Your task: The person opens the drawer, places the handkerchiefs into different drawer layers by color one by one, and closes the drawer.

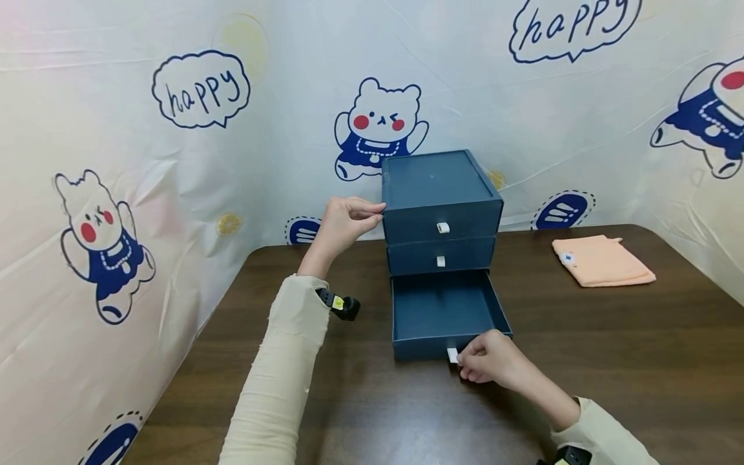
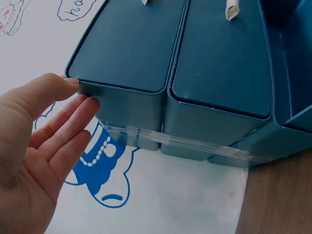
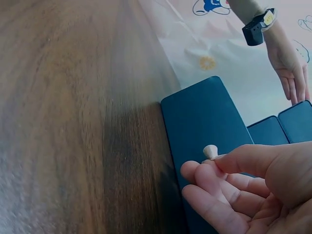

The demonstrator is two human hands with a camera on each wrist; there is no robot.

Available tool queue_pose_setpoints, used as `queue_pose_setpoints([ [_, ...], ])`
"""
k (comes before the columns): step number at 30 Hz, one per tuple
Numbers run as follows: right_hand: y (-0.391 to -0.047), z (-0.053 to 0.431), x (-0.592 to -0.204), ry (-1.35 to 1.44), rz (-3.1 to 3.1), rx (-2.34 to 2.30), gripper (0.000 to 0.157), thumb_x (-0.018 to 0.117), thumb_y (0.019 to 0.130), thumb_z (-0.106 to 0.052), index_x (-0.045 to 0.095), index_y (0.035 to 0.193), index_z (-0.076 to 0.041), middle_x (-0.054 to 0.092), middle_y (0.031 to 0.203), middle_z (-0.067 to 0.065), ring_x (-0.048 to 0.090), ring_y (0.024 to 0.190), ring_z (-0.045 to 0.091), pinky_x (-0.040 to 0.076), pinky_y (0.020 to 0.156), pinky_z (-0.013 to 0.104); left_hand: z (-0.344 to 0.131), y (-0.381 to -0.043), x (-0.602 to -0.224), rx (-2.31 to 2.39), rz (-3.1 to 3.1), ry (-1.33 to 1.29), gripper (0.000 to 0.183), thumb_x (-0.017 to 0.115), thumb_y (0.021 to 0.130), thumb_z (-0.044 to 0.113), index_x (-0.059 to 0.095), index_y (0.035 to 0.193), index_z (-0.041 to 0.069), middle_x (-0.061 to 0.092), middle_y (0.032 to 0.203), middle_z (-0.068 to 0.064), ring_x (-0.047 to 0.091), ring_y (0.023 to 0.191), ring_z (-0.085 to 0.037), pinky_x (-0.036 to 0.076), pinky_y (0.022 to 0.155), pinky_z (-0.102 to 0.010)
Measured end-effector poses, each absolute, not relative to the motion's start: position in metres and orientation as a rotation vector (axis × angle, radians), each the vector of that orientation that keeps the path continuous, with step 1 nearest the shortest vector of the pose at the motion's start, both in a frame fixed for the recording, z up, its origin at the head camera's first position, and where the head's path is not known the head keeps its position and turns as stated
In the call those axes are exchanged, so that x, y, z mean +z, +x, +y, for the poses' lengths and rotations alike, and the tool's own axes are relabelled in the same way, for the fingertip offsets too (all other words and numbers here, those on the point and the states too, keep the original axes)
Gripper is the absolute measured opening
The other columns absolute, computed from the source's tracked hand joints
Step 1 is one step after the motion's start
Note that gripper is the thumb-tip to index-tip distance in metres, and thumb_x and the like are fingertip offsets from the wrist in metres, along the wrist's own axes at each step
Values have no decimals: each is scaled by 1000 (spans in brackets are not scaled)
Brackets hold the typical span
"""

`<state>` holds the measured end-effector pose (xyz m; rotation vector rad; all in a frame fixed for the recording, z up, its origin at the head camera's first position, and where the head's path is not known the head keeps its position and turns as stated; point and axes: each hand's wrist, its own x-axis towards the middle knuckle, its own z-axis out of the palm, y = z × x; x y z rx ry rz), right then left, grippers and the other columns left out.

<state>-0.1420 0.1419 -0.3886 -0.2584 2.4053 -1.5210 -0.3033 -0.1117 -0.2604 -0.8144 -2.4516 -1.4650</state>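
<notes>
A dark blue three-drawer box (image 1: 438, 181) stands on the table with its bottom drawer (image 1: 447, 303) pulled out and nothing visible inside it. My right hand (image 1: 494, 358) pinches the white pull tab (image 3: 210, 151) on that drawer's front between thumb and fingers. Up at the box's top left front corner, my left hand (image 1: 345, 226) touches the edge with its thumb and fairly straight fingers. From the left wrist view, the thumb lies at the top drawer's (image 2: 126, 44) corner and the fingers are beside the side wall. Both upper drawers are closed.
On the brown wooden table (image 1: 349, 400), a folded peach cloth (image 1: 604, 261) lies to the right of the box. Behind the table hangs a pale printed curtain (image 1: 290, 129). Clear tape (image 2: 195, 145) runs along the box's side.
</notes>
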Motion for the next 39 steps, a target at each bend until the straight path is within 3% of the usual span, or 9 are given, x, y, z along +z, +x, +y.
queue_pose_setpoints([
  [21,-135,141,-396,-246,2383,-1590,13,60,84,-1,68,80,8,65,66,10,61,58,15,55,55,31,-112,-305,-262,-1471,-2440,-828,23,65,85,8,69,107,6,65,100,-8,61,88,-17,52,79,-28],
  [39,-132,166,-394,-268,2350,-1602,20,63,85,-10,66,88,9,66,74,11,63,67,19,55,60,29,-112,-305,-262,-1484,-2439,-829,22,65,85,7,69,107,5,64,100,-8,62,89,-17,52,78,-28],
])
